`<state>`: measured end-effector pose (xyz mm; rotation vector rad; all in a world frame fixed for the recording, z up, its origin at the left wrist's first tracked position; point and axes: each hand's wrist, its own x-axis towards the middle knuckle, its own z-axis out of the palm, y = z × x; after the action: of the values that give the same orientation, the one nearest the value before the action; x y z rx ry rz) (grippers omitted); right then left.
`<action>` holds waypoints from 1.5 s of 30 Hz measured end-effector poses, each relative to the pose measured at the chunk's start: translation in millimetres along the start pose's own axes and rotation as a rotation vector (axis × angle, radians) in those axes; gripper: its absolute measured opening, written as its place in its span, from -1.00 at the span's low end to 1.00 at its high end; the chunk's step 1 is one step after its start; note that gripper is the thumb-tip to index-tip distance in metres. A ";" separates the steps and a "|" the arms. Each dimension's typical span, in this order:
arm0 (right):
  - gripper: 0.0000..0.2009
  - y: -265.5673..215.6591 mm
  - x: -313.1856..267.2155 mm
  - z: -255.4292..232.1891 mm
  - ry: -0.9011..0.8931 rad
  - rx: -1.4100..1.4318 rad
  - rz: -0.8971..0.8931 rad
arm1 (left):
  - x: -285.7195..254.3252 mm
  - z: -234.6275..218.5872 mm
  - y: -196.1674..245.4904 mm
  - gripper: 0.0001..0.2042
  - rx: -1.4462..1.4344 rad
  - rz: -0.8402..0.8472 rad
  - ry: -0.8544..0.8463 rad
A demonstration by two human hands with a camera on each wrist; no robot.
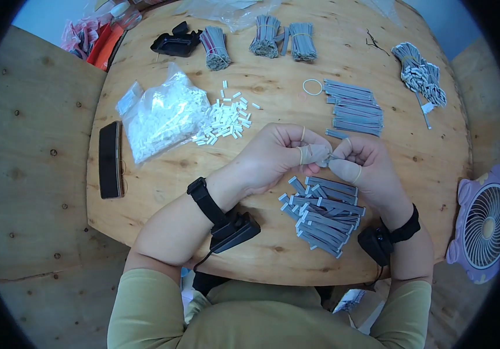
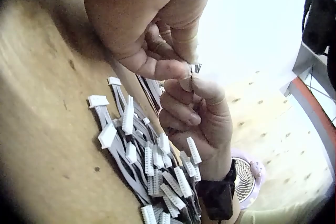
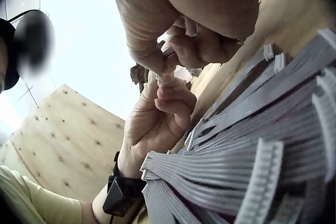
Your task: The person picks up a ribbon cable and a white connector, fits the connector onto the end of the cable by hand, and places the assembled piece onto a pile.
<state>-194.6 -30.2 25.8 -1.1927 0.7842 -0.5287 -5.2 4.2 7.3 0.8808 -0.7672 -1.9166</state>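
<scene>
Over the table, the fingertips of my left hand (image 1: pixel 273 152) and right hand (image 1: pixel 372 171) meet, pinching a small grey ribbon cable (image 1: pixel 328 162) between them. Thin dark wire ends (image 2: pixel 197 68) stick out at the pinch in the left wrist view; the fingers hide most of the piece. Pale finger covers (image 1: pixel 314 155) wrap some fingertips and thumbs. Just below the hands lies a loose pile of short grey ribbon cables (image 1: pixel 325 218) with white connectors (image 2: pixel 184 182) on their ends. Beyond the right hand, a row of similar cables (image 1: pixel 355 107) without visible white connectors lies flat.
Left of the hands, loose white connectors (image 1: pixel 227 119) spill beside a clear bag (image 1: pixel 165 116) full of them. A phone (image 1: pixel 110 160) lies at the left edge. Bundled cables (image 1: pixel 302 42) and a black holder (image 1: pixel 176 41) sit at the back. A purple fan (image 1: pixel 486 227) stands right.
</scene>
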 end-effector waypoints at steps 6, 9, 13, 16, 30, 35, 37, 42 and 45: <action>-0.90 0.1 -0.4 -0.5 -0.012 0.011 -0.024 | -0.3 -0.1 0.6 -0.81 0.002 0.005 -0.023; -0.90 -0.8 -0.7 0.1 -0.013 0.007 -0.027 | -0.2 -0.1 0.5 -0.83 0.006 0.005 -0.017; -0.90 -0.2 -0.2 -0.4 -0.018 0.003 -0.023 | -0.3 -0.5 0.4 -0.84 -0.004 0.007 -0.016; -0.91 0.7 -0.1 -0.1 -0.010 0.008 -0.022 | -0.4 -0.2 0.5 -0.84 0.002 0.004 -0.011; -0.96 -0.1 0.5 1.1 0.064 -0.056 -0.043 | -0.3 -3.7 -0.3 -0.83 0.045 0.066 -0.074; -0.96 1.2 -0.7 1.6 0.075 -0.093 -0.063 | 0.1 -3.0 -0.3 -0.78 0.102 0.092 -0.064; -0.95 1.6 -1.1 3.5 0.080 -0.076 -0.059 | -0.8 -0.8 0.9 -0.79 0.118 0.094 -0.051; -0.95 1.0 -1.4 3.8 0.069 -0.071 -0.079 | -1.7 0.2 1.2 -0.80 0.144 0.136 -0.030; -0.94 3.0 -1.3 5.1 0.087 -0.076 -0.077 | -1.9 1.1 0.5 -0.80 0.148 0.142 -0.019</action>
<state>-191.6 -25.3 24.1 -1.2811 0.8417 -0.6222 -5.1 5.9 8.8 0.8740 -0.9677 -1.7630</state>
